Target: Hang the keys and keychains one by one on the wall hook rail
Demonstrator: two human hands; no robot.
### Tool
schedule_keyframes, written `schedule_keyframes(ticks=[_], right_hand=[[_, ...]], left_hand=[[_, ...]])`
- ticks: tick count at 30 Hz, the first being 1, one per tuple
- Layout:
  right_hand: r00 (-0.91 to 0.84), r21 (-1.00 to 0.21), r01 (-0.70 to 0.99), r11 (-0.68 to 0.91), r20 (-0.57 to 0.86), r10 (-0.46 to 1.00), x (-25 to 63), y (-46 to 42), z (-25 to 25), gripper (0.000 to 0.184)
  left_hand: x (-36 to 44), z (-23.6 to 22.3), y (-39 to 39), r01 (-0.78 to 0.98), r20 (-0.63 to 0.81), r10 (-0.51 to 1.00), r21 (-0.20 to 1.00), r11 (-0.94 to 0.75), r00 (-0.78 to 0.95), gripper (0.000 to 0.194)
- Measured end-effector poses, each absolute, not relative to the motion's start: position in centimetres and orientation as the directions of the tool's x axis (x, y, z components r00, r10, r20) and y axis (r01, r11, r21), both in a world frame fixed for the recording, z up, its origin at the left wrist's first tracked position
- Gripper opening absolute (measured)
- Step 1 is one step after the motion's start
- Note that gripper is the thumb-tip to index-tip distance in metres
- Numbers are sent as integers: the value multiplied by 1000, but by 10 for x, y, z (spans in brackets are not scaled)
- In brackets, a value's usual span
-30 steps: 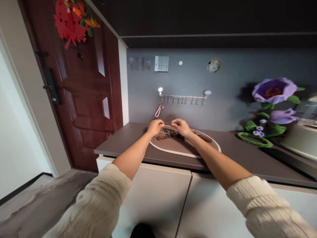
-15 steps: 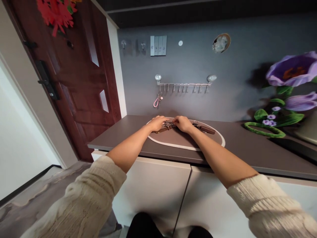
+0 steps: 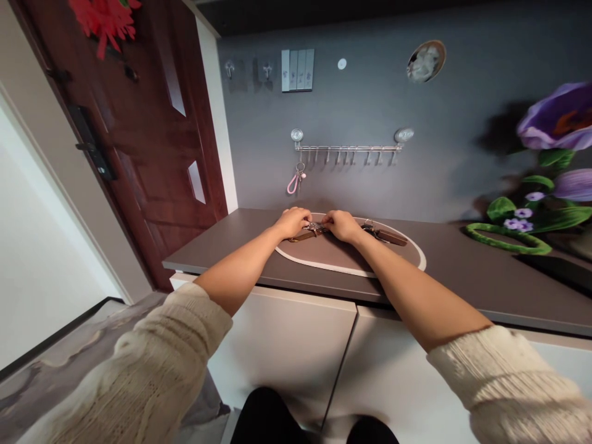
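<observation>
Both hands are over a brown oval mat point(image 3: 342, 256) with a pale rim. My left hand point(image 3: 294, 222) is closed, its fingertips on a bunch of keys point(image 3: 313, 227) with a brown strap point(image 3: 301, 237) lying beside it. Close by, my right hand point(image 3: 340, 225) pinches at the other side of the same keys; its own fingers hide just what part it grips. To the right of that hand, a second key bunch with a brown leather holder point(image 3: 392, 237) rests on the mat.
A hook rail point(image 3: 349, 148) on the grey wall carries keys with a pink loop point(image 3: 293, 184) at its left end. Purple artificial flowers point(image 3: 555, 123) with a green base ring point(image 3: 506, 239) stand at the right. A dark red door point(image 3: 152, 154) is at the left.
The view has shifted slightly down and left. My left fingers have curled in more closely onto the keys; my right hand stays in nearly the same place.
</observation>
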State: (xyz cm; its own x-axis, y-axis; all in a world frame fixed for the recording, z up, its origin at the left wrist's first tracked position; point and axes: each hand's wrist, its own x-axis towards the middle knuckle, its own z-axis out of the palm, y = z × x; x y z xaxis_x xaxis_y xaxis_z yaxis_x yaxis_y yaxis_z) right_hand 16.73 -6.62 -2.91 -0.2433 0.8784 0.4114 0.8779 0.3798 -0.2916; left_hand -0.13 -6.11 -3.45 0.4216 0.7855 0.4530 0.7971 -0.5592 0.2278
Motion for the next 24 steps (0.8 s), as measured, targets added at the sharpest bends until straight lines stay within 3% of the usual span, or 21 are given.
schedule_keyframes(ticks=[13,20,24], right_hand=[[-229,-257,905,339,378,897,165,-71,-26,16],[-261,-247,886,392,434,862,165,-73,-24,14],[-263,-331,837,435,454,851,165,-73,-24,13]], left_hand=[[-3,-31,-58,795,522,776,268,-544,355,10],[-2,-30,-58,649,546,797,513,-562,259,8],[0,-28,-59,491,537,823,675,-551,185,7]])
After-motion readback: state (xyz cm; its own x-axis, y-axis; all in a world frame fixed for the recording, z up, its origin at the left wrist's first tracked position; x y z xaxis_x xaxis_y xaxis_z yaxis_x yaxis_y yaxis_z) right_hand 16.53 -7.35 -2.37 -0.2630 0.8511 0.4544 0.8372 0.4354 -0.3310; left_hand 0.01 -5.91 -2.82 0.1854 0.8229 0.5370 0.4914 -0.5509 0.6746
